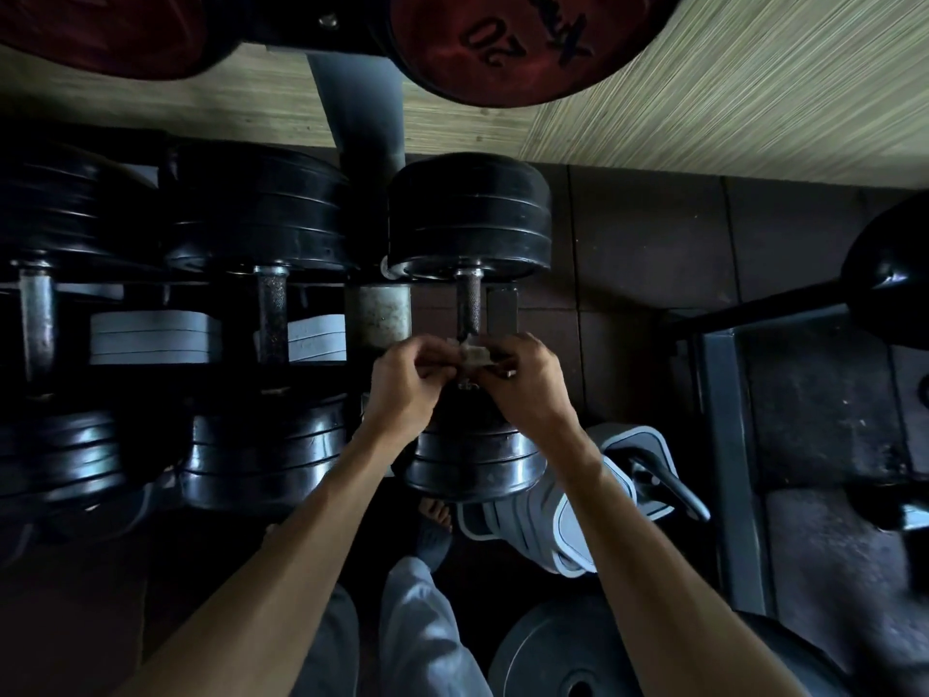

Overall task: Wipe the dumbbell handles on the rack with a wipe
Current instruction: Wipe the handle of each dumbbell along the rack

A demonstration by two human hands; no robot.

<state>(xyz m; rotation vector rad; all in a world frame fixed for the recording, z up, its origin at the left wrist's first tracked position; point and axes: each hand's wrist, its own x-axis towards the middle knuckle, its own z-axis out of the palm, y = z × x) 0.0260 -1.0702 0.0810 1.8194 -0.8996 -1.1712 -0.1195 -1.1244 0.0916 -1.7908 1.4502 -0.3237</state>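
Three black dumbbells lie side by side on the rack, handles running away from me. The rightmost dumbbell point(470, 218) has a knurled metal handle point(468, 306). Over the near end of that handle, my left hand point(409, 382) and my right hand point(523, 382) meet and pinch a small whitish wipe point(472, 355) between their fingertips. The wipe sits right at the handle, though contact cannot be judged. The middle dumbbell's handle point(271, 314) and the left dumbbell's handle point(37, 319) are bare.
A grey rack post point(359, 108) rises behind the dumbbells, with red plates point(502, 37) above. Grey plates point(156, 339) lie under the rack. A grey plate point(568, 656) and grey shoes point(578, 510) sit on the dark floor mats. A black frame point(724, 445) stands right.
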